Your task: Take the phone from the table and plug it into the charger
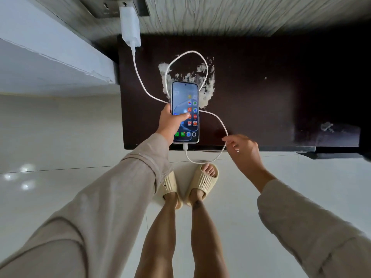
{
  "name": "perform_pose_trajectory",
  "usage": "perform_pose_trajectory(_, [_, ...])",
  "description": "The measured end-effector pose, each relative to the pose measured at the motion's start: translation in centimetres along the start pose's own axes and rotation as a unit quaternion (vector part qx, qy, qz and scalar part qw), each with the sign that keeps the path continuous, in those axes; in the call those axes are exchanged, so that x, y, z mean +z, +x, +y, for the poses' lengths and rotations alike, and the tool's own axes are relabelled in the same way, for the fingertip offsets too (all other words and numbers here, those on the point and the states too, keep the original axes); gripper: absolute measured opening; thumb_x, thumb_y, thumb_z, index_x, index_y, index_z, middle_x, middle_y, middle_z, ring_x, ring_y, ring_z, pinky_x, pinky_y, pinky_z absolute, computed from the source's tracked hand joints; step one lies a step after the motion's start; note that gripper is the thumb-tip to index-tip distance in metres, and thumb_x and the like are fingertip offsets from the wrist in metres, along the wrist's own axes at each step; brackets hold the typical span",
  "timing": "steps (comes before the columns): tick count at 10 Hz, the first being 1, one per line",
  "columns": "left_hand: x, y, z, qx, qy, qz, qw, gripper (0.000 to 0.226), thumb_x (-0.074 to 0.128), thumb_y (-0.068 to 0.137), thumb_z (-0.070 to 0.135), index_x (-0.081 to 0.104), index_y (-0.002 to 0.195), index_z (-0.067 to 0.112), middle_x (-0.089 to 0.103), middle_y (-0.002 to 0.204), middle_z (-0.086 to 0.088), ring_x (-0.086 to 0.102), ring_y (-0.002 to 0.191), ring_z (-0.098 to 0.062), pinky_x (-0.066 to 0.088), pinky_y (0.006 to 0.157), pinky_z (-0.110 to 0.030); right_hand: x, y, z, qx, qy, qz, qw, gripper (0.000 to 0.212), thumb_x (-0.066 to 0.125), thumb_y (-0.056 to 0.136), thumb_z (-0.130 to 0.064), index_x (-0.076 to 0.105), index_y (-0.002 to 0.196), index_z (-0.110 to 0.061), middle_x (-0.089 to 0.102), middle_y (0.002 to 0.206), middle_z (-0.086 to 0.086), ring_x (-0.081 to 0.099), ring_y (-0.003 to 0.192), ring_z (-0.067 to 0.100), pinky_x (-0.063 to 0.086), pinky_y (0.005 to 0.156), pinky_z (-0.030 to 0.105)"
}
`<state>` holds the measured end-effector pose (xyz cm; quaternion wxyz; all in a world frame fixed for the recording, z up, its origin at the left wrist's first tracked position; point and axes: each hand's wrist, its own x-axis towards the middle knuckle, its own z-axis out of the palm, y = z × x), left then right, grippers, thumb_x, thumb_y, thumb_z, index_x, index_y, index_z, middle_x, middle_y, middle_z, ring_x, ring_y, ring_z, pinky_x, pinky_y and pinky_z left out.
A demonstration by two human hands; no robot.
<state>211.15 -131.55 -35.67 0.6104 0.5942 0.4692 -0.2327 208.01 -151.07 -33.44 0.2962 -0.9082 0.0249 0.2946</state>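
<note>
head view | phone (185, 112): over the counter's (261, 97) near-left edge, clasped at its left side by our left hand (170, 121), cable (200, 63) seated in its near end | we judge it light, rigid, slick glass; grip by the edges | right hand (244, 150): loosely spread, fingertips at the cable loop | counter dark, scuffed; charger (130, 27) far left; floor (60, 137) pale, glossy

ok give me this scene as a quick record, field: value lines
phone: screen lit, held over the dark table
left hand: grips the phone, thumb on the screen
right hand: fingers touching the cable
cable: plugged into the phone's bottom, looped on the table
charger: in the wall socket
</note>
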Motion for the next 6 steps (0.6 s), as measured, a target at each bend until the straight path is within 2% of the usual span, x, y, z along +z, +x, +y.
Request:
perform_pose_trajectory(1, [-0.2, 0.7, -0.5, 0.002, 0.027, 0.008, 1.0, 0.043, 0.067, 0.077, 0.002, 0.053, 0.118, 0.0, 0.064, 0.117, -0.018, 0.061, 0.096, -0.025, 0.052, 0.092, -0.04, 0.7, 0.4, -0.8, 0.056, 0.03, -0.004, 0.998, 0.029, 0.05, 0.086, 0.001, 0.072, 0.105, -0.003, 0.07, 0.104, 0.018, 0.056, 0.079, 0.014, 0.036, 0.07, 0.01])
perform_pose_trajectory(2, [-0.5, 0.7, -0.6, -0.006, 0.11, 0.018, 0.994, 0.041, 0.07, 0.077, 0.015, 0.051, 0.111, 0.003, 0.061, 0.122, -0.016, 0.06, 0.103, -0.026, 0.049, 0.085, -0.034, 1.2, 0.7, -1.4, 0.112, 0.062, -0.023, 0.991, 0.03, 0.05, 0.087, -0.002, 0.07, 0.109, -0.005, 0.07, 0.106, 0.018, 0.064, 0.093, 0.026, 0.039, 0.075, 0.016])
perform_pose_trajectory(3, [-0.8, 0.2, -0.3, 0.03, 0.208, 0.03, 0.977, 0.045, 0.067, 0.078, 0.018, 0.048, 0.116, 0.002, 0.056, 0.125, -0.017, 0.058, 0.111, -0.029, 0.045, 0.081, -0.03, 1.3, 0.6, -1.3, 0.151, 0.09, -0.053, 0.983, 0.031, 0.053, 0.086, -0.005, 0.066, 0.113, -0.008, 0.068, 0.111, 0.016, 0.062, 0.102, 0.028, 0.04, 0.083, 0.021])
perform_pose_trajectory(4, [-1.6, -1.3, 0.2, 0.061, 0.288, 0.017, 0.956, 0.049, 0.063, 0.081, 0.017, 0.046, 0.125, 0.004, 0.054, 0.129, -0.017, 0.056, 0.116, -0.029, 0.043, 0.083, -0.03, 0.8, -0.3, -1.2, 0.171, 0.109, -0.104, 0.974, 0.035, 0.055, 0.087, -0.008, 0.06, 0.121, -0.009, 0.063, 0.124, 0.013, 0.06, 0.109, 0.026, 0.04, 0.085, 0.022])
perform_pose_trajectory(5, [-3.3, -3.0, -0.1, 0.063, 0.331, -0.026, 0.941, 0.045, 0.057, 0.085, 0.016, 0.048, 0.127, 0.005, 0.06, 0.127, -0.015, 0.057, 0.116, -0.029, 0.043, 0.086, -0.03, 0.1, -1.8, -0.5, 0.199, 0.107, -0.104, 0.969, 0.035, 0.055, 0.087, -0.009, 0.059, 0.121, -0.009, 0.063, 0.122, 0.011, 0.058, 0.096, 0.021, 0.041, 0.077, 0.021])
perform_pose_trajectory(6, [-5.4, -5.5, -1.3, -0.005, 0.326, -0.084, 0.942, 0.035, 0.055, 0.086, 0.016, 0.056, 0.12, 0.005, 0.067, 0.108, -0.016, 0.064, 0.089, -0.026, 0.046, 0.066, -0.024, -1.4, -4.7, -0.2, 0.255, 0.154, -0.101, 0.949, 0.03, 0.051, 0.088, -0.006, 0.062, 0.115, -0.001, 0.063, 0.1, 0.014, 0.056, 0.085, 0.022, 0.043, 0.071, 0.026])
